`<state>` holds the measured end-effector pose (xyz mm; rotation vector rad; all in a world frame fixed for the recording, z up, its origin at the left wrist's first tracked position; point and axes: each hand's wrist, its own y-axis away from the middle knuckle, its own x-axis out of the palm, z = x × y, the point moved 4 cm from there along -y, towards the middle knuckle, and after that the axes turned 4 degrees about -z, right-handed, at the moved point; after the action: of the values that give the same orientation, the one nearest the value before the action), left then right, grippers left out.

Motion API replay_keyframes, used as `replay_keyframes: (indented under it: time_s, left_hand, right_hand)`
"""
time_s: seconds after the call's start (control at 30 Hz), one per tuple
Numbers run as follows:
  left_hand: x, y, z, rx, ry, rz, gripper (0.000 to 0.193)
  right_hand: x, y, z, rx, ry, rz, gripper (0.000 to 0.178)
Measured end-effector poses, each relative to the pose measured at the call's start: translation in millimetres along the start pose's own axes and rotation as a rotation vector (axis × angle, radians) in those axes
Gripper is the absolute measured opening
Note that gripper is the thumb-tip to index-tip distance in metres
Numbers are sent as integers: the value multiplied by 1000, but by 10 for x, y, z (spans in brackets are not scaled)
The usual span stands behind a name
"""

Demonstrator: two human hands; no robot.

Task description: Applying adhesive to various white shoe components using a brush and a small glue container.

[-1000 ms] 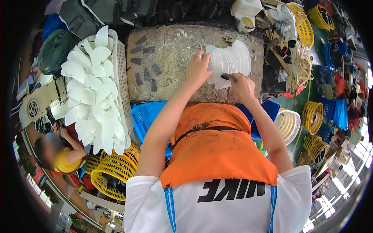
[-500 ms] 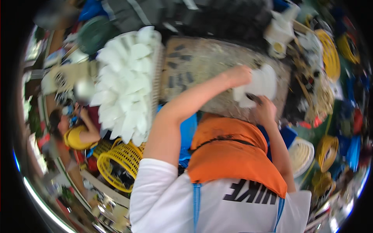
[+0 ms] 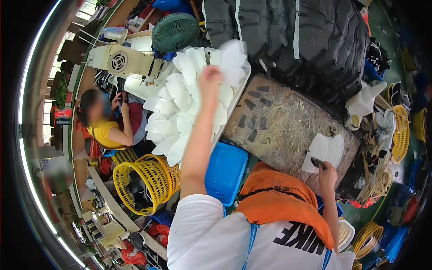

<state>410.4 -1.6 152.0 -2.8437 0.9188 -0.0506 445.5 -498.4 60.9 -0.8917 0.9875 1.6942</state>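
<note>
My left hand (image 3: 210,77) is over a tray (image 3: 238,85) heaped with thin white curved pieces (image 3: 180,94). It pinches a thin white piece (image 3: 233,60), blurred by motion, at the edge of the heap. At the right end of a stained work board, my right hand (image 3: 329,176) grips a small dark piece (image 3: 318,163) whose exact kind I cannot make out. The dark piece touches or overlaps a small fanned stack of white pieces (image 3: 330,148). Several small dark grey pieces (image 3: 252,121) lie on the left part of the board (image 3: 283,121).
Large dark grey moulded sheets (image 3: 288,31) stand behind the board. A white bottle (image 3: 364,99) is at its far right corner. Left of me are a blue crate (image 3: 227,171), yellow baskets (image 3: 144,184) and a green fan (image 3: 175,31). A co-worker (image 3: 110,126) sits beside a machine (image 3: 121,60).
My left hand has moved from the white stack on the board leftward to the heaped tray, and now holds a white piece. My right hand stays by the stack. The view has turned left.
</note>
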Motion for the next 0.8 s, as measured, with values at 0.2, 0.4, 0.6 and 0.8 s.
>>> replay_keyframes:
  time_s: [0.2, 0.4, 0.6, 0.8]
  left_hand:
    - [-893, -1200, 956, -382, -57, -241, 24]
    - [-703, -1469, 1234, 51, -1235, -198, 38]
    - [-399, -1114, 742, 242, -1439, -229, 55]
    - [831, 100, 151, 644, -673, 146, 33]
  right_hand:
    - [12, -29, 81, 47, 61, 19, 19]
    - [0, -33, 166, 99, 86, -3, 18]
    - [50, -96, 65, 81, 119, 48, 23]
    - [114, -722, -176, 39, 106, 166, 30]
